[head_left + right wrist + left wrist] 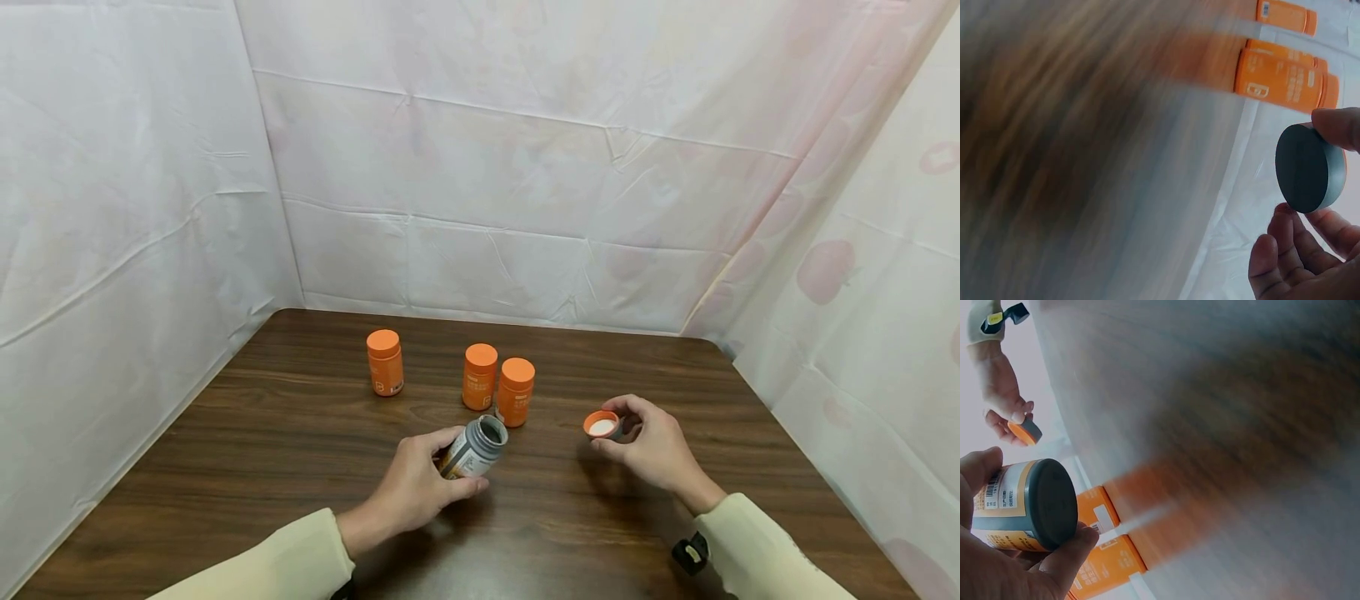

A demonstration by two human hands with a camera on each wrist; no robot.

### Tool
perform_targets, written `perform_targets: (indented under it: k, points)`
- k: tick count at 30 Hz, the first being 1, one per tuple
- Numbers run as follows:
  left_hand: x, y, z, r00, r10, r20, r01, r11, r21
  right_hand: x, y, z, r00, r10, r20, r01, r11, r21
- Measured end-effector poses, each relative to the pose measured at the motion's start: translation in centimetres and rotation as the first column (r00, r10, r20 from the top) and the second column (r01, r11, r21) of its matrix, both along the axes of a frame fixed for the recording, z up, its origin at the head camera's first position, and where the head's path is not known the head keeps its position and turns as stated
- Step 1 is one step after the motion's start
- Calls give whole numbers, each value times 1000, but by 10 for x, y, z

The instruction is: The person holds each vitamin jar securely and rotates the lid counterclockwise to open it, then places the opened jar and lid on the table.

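My left hand (pixel 423 483) grips an uncapped grey bottle (pixel 472 450) with a white and yellow label, held above the table and tilted with its mouth towards the right. In the left wrist view the dark base of the bottle (pixel 1054 503) faces the camera. Off to the right, my right hand (pixel 651 442) pinches a grey lid (pixel 1309 169) between thumb and fingers. The lid's orange rim and white inner lining (pixel 602 427) face up in the head view. Bottle and lid are well apart. Just behind the grey bottle stands an orange bottle (pixel 516 392) with its lid on.
A second orange bottle (pixel 480 377) stands close beside the first, and a third orange bottle (pixel 385 362) is farther left. All are upright on the dark wooden table (pixel 300 417). White cloth sheets (pixel 487 167) hang behind and on both sides of the table.
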State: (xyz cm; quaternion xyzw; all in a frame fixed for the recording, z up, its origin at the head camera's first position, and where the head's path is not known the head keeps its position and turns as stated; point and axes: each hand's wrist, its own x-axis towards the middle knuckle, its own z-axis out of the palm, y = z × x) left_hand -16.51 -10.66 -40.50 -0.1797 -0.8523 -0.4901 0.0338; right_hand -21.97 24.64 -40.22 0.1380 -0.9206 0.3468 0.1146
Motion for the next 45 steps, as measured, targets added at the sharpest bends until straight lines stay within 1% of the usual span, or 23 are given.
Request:
perform_targets:
  k: [11, 18, 23, 30, 37, 45]
  points:
    - [-3, -4, 0, 999, 44, -27, -44, 999, 9, -13, 12, -5, 997, -71, 37, 69, 996, 52]
    - [-4, -7, -2, 997, 80, -22, -79, 997, 13, -17, 15, -9, 995, -74, 69, 68, 993, 94]
    - [-6, -9, -2, 992, 116, -48, -116, 993, 4, -19, 16, -10, 991, -86, 104, 73, 991, 116]
    - [-6, -13, -3, 992, 127, -8, -126, 991, 34, -19, 15, -10, 983, -88, 164, 66, 989, 135]
    - [-6, -14, -4, 989, 143, 19, -144, 987, 65, -20, 18, -14, 971, -94, 218, 57, 984, 168]
    - [-7, -17, -3, 984, 178, 21, -179, 981, 77, -20, 19, -15, 966, -99, 240, 58, 983, 172]
